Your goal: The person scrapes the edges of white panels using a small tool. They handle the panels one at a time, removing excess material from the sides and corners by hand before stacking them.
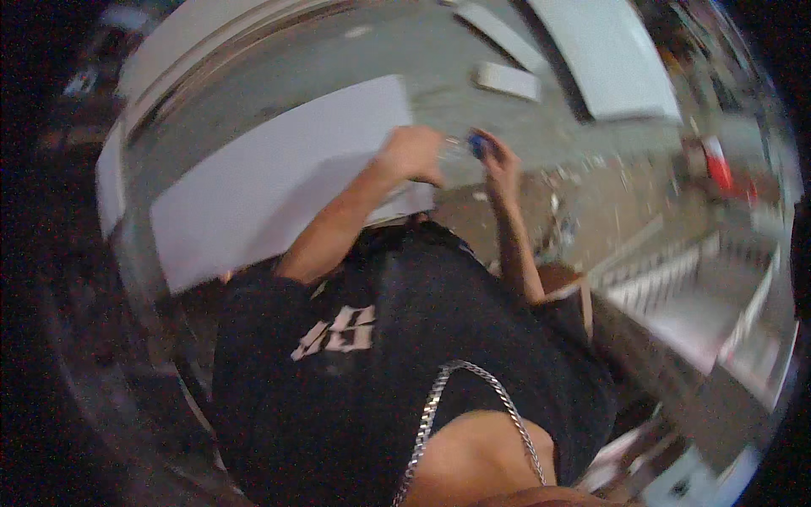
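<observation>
Both of my hands are in front of my chest, a short gap apart. My right hand (502, 162) is closed on a small blue object (478, 145); blur hides its exact kind. To its left is my left hand (412, 154), over the right end of a large white panel (279, 169). Its fingers bend toward the right hand and the thumb points down. Motion smears them, so I cannot make out whether they hold anything. Something pale and thin shows faintly between the hands, too blurred to name.
Farther off lie a short white block (508, 82), a narrow white strip (500, 35) and a wide white panel (604, 59). On the right are a red object (718, 165) and a white slatted crate (743, 338). Small scraps litter the brown surface (608, 198) beyond my right forearm.
</observation>
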`<state>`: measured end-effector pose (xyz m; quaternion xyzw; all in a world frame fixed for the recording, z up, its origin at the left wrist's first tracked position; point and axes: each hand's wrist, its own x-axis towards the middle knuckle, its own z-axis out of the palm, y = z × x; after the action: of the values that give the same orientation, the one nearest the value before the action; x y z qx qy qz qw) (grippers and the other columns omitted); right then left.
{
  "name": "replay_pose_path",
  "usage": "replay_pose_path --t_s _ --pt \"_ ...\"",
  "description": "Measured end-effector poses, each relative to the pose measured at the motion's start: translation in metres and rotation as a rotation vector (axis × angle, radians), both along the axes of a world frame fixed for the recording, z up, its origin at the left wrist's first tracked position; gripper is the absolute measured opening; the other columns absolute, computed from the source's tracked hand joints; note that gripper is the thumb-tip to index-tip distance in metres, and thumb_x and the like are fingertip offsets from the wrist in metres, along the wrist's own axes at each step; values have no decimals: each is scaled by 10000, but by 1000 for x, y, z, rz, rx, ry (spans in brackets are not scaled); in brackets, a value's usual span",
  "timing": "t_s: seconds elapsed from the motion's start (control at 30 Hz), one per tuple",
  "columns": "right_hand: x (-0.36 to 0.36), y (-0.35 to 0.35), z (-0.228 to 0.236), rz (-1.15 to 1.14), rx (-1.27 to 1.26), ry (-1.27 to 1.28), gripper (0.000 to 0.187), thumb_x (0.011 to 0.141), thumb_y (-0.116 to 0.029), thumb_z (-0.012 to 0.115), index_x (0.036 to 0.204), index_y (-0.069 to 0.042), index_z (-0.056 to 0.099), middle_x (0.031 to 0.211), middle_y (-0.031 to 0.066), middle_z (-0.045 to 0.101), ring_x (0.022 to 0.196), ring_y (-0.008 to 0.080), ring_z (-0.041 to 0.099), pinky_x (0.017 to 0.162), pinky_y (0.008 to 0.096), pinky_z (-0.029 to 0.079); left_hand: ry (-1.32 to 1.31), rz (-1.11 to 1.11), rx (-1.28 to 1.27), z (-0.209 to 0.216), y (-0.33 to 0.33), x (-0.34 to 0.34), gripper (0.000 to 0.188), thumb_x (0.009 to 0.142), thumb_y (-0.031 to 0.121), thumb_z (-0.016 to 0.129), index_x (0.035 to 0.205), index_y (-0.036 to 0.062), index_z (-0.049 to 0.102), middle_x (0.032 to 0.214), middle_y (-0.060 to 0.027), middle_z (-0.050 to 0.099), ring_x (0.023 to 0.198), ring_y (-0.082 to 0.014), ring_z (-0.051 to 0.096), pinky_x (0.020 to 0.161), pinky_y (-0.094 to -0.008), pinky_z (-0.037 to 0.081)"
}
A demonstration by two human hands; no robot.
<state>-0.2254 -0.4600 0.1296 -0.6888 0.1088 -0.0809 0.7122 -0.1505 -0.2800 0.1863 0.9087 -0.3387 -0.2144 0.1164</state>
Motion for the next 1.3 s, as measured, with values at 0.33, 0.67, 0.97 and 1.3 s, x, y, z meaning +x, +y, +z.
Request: replay_pose_path --t_s 0.33,0.67,0.97,1.3 --pt "42 -50 -42 -67 -186 -112 283 921 -88 573 1179 5 641 1039 126 702 940 180 657 849 317 517 -39 -55 121 14 -47 26 705 567 510 782 1078 41 656 1000 -189 695 942 -372 666 839 -451 529" --pt "81 -63 68 -75 -547 -377 216 949 -70 550 1128 -47 669 1065 75 704 950 160 651 834 285 497 -301 282 -757 -39 -44 148 762 662 448 860 1247 55 571 1127 -153 654 1017 -286 637 876 -428 515" --pt "-20 38 -37 144 -533 -66 356 832 127 490 1110 -43 633 1001 94 709 891 188 688 791 299 546 609 579 -1246 -98 -22 188 750 769 407 786 1403 229 428 1193 -99 612 1107 -323 558 999 -523 416" --pt "-75 119 -70 24 -1152 -228 356 822 8 579 1165 -73 624 1257 121 617 1176 282 589 948 365 525 -585 546 -1084 -186 78 242 847 625 435 844 1265 26 469 1223 -198 532 1164 -358 476 1014 -451 381"
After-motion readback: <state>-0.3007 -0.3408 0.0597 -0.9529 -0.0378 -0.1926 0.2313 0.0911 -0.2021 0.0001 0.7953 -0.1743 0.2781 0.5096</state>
